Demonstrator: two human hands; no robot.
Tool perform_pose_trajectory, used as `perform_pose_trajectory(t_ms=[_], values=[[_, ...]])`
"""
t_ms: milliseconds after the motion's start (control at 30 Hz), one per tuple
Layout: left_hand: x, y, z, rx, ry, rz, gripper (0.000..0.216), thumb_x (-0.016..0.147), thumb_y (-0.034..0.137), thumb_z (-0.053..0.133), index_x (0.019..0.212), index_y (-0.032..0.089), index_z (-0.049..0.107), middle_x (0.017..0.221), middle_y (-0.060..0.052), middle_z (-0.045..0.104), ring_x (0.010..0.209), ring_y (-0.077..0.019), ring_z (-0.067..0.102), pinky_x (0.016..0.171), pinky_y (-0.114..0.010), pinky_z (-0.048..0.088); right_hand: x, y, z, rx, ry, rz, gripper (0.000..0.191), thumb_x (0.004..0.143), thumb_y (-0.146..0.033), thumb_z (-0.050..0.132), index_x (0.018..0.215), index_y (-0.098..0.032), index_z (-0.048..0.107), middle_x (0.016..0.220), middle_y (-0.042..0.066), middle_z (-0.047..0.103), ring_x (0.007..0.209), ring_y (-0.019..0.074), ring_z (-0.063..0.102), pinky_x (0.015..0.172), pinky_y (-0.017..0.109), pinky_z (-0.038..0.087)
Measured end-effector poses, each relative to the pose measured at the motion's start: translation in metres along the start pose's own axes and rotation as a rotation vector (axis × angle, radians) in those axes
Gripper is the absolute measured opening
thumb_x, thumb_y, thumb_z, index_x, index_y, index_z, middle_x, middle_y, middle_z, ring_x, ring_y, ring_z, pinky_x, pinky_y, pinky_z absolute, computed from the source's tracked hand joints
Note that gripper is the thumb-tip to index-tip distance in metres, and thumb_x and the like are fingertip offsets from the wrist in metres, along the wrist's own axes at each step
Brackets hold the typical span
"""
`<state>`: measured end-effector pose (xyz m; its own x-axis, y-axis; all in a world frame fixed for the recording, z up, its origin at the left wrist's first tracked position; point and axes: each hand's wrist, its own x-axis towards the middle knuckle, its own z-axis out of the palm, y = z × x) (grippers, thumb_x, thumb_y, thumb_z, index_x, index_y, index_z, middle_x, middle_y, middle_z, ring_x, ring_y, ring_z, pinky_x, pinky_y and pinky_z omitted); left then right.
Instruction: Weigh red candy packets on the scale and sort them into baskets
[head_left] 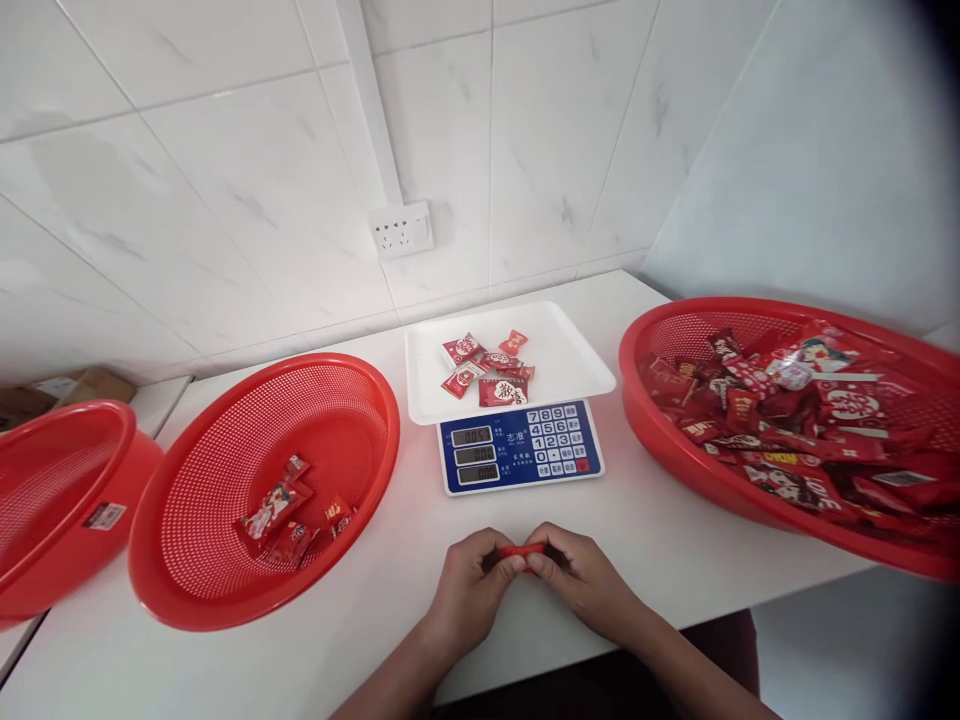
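Between my two hands, over the front of the table, is a small red packet (pixel 523 550), mostly hidden by my fingers. My left hand (pixel 478 572) pinches one end of it and my right hand (pixel 574 570) pinches the other, thumbs close together. Just beyond them stands a blue digital scale (pixel 521 450) with number keys and a lit-looking three-row display. On its white tray (pixel 570 350) lie several red wrapped snack packets (pixel 502 390), grouped toward the middle.
At the right, a large red basket (pixel 637 400) is heaped with red snack packets. Left of the scale, another red basket (pixel 367 400) holds several packets. A third red basket (pixel 127 440) is cut off at the far left. Behind, the tiled wall carries a socket (pixel 403 230).
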<state>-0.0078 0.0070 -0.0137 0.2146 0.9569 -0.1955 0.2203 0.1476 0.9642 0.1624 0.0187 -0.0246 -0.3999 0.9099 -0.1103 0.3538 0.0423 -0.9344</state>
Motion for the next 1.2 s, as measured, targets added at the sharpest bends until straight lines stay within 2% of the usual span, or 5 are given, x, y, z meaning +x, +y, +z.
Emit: perform_pose_trajectory(t_ms=[433, 533, 700, 933, 1200], values=[[-0.001, 0.000, 0.001, -0.145, 0.004, -0.030, 0.027, 0.078, 0.044, 0.060, 0.084, 0.017, 0.061, 0.070, -0.001, 0.060, 0.064, -0.0138, 0.053, 0.062, -0.025, 0.042, -0.001, 0.000, -0.001, 0.050, 0.056, -0.018, 0.029, 0.086, -0.043, 0.044, 0.069, -0.020, 0.049, 0.061, -0.002, 0.053, 0.059, 0.0131, 0.048, 0.056, 0.025, 0.039], [-0.004, 0.002, -0.018, -0.382, 0.138, -0.079, 0.035, 0.076, 0.047, 0.061, 0.096, 0.019, 0.057, 0.073, 0.000, 0.059, 0.059, -0.0117, 0.052, 0.059, -0.025, 0.042, -0.002, 0.001, -0.001, 0.066, 0.049, 0.011, 0.029, 0.085, -0.044, 0.044, 0.071, -0.020, 0.050, 0.061, -0.002, 0.051, 0.058, 0.0129, 0.047, 0.056, 0.025, 0.038], [-0.016, 0.010, -0.067, -0.633, 0.455, -0.031, 0.042, 0.072, 0.053, 0.065, 0.093, 0.016, 0.063, 0.076, -0.004, 0.060, 0.062, -0.0128, 0.053, 0.059, -0.025, 0.043, -0.004, -0.001, -0.002, 0.069, 0.039, 0.014, 0.030, 0.084, -0.045, 0.045, 0.070, -0.020, 0.051, 0.060, -0.003, 0.048, 0.056, 0.0120, 0.043, 0.053, 0.023, 0.034], [-0.020, 0.023, -0.105, -0.811, 0.541, -0.057, 0.042, 0.070, 0.052, 0.067, 0.086, 0.014, 0.067, 0.072, -0.003, 0.062, 0.061, -0.0111, 0.055, 0.059, -0.021, 0.048, -0.003, 0.001, -0.001, 0.075, 0.054, -0.014, 0.028, 0.084, -0.044, 0.047, 0.072, -0.019, 0.054, 0.064, -0.001, 0.053, 0.061, 0.0133, 0.047, 0.057, 0.024, 0.038], [-0.001, 0.034, -0.135, -0.919, 0.574, -0.054, 0.037, 0.091, 0.038, 0.040, 0.088, 0.012, 0.066, 0.070, -0.004, 0.060, 0.059, -0.0115, 0.057, 0.056, -0.022, 0.051, -0.005, -0.003, 0.000, 0.059, 0.067, 0.006, 0.025, 0.084, -0.041, 0.047, 0.075, -0.019, 0.056, 0.066, -0.001, 0.056, 0.062, 0.0134, 0.049, 0.057, 0.024, 0.039]])
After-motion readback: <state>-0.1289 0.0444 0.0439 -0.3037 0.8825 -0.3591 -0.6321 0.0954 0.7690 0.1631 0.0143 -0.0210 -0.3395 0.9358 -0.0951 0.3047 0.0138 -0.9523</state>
